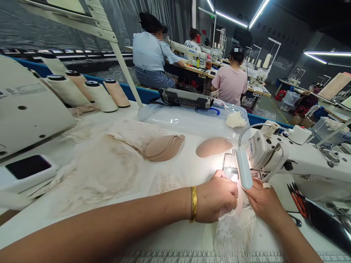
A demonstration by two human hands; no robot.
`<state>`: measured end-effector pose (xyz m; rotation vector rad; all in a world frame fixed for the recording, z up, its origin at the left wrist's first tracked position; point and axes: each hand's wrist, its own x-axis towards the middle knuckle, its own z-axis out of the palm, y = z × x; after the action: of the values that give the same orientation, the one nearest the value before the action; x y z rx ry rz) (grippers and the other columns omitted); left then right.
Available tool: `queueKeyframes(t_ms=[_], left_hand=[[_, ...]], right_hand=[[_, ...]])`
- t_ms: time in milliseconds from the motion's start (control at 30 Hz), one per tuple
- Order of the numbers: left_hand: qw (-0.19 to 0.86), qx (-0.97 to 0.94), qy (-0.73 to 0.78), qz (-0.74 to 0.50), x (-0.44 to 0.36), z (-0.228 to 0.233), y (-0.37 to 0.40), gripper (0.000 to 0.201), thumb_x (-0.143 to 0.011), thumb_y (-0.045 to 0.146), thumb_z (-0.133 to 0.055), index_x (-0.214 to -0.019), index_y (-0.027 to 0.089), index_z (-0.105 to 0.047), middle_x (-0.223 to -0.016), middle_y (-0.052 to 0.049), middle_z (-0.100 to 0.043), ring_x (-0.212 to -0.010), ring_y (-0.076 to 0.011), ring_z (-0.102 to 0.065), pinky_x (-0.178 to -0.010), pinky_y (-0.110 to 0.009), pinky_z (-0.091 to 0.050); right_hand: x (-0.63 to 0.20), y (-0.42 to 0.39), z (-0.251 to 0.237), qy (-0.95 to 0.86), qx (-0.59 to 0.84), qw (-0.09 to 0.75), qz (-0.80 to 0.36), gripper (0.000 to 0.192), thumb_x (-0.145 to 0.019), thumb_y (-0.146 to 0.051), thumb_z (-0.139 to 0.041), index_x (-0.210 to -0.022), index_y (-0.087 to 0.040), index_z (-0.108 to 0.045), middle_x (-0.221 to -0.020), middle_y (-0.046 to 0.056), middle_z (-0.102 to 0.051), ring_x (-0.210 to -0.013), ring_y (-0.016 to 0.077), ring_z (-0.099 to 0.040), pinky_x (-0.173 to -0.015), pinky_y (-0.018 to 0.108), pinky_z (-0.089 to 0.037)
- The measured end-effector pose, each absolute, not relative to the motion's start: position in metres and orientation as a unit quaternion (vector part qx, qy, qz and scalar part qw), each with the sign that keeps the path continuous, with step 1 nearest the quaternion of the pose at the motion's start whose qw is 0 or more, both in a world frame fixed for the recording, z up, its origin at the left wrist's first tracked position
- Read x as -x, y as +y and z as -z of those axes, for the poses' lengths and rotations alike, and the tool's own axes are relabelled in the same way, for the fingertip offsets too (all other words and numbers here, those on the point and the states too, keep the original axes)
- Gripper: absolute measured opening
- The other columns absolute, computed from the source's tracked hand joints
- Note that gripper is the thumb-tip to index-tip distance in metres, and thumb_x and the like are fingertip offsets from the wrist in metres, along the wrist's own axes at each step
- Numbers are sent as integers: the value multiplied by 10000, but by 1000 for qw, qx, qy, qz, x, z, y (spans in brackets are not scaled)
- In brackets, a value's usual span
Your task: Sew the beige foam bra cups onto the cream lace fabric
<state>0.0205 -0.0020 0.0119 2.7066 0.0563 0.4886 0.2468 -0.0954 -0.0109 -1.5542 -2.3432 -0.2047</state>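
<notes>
My left hand (218, 199), with a gold bangle at the wrist, is curled closed on the edge of a pale pink fabric piece (239, 199) in front of the sewing machine (296, 153). White lace (233, 233) hangs from this piece toward the table's front edge. My right hand (264, 201) lies flat with fingers stretched out at the right side of the fabric, close to the presser foot. A small lamp (244, 168) on a bendable neck lights the spot and covers part of the needle area and some right fingertips.
A pile of lace (101, 171) and a stack of beige cups (164, 148) lie left, with more cups (214, 147) behind. Thread cones (100, 95) stand back left. A clear plastic box (175, 118) is at the back. Scissors (297, 201) lie right. Several people sit at machines beyond.
</notes>
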Motion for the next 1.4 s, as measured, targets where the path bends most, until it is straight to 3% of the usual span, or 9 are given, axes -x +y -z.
queueKeyframes(t_ms=[333, 500, 733, 867, 1000, 1200, 1400], left_hand=[[166, -976, 22, -140, -23, -20, 23, 137, -728, 68, -606, -638, 169, -582, -898, 20, -708, -694, -135, -539, -767, -367, -316], [159, -977, 6, -140, -23, -17, 30, 130, -712, 68, -616, -643, 174, -592, -850, 15, -694, -700, -143, -545, -774, -384, -309], [84, -990, -13, -116, -22, -25, 22, 230, -529, -1, -583, -586, 158, -426, -684, 14, -622, -654, -163, -497, -715, -385, -279], [99, -987, 4, -125, -24, -23, 27, 220, -555, 18, -576, -585, 157, -408, -690, 6, -630, -648, -163, -484, -747, -395, -298], [104, -985, 22, -138, -26, -16, 34, 186, -557, 30, -575, -647, 174, -500, -735, 2, -654, -695, -180, -515, -806, -413, -310], [129, -979, 12, -160, -28, -11, 46, 270, -506, 17, -548, -717, 184, -560, -755, 13, -664, -726, -175, -552, -824, -401, -282], [123, -976, 38, -177, -30, -5, 47, 255, -500, 5, -539, -687, 177, -511, -753, 31, -651, -739, -169, -568, -855, -414, -261]], right_hand=[[-251, -94, 16, -806, 550, 203, 83, 275, -923, -79, -427, -888, -239, -648, -1019, 31, -726, -959, 197, -623, -729, 263, -416], [-248, -99, 8, -839, 509, 188, 43, 274, -906, -48, -429, -944, -238, -622, -1018, 30, -691, -881, 187, -574, -690, 269, -382], [-245, -101, 0, -849, 499, 172, 20, 227, -908, -53, -425, -797, -221, -531, -855, 22, -611, -816, 186, -519, -644, 272, -341], [-251, -99, 8, -831, 530, 167, 33, 237, -873, -51, -418, -874, -231, -572, -875, 29, -624, -844, 205, -552, -629, 271, -362], [-258, -98, 16, -813, 558, 159, 46, 253, -878, -67, -421, -937, -235, -601, -908, 35, -653, -898, 228, -602, -667, 286, -432], [-260, -95, 16, -792, 561, 211, 116, 309, -961, -141, -437, -1207, -214, -609, -1018, 80, -717, -937, 258, -655, -774, 373, -546], [-255, -92, 9, -780, 556, 241, 154, 279, -1001, -149, -426, -1203, -199, -613, -1090, 94, -734, -1003, 270, -661, -856, 422, -575]])
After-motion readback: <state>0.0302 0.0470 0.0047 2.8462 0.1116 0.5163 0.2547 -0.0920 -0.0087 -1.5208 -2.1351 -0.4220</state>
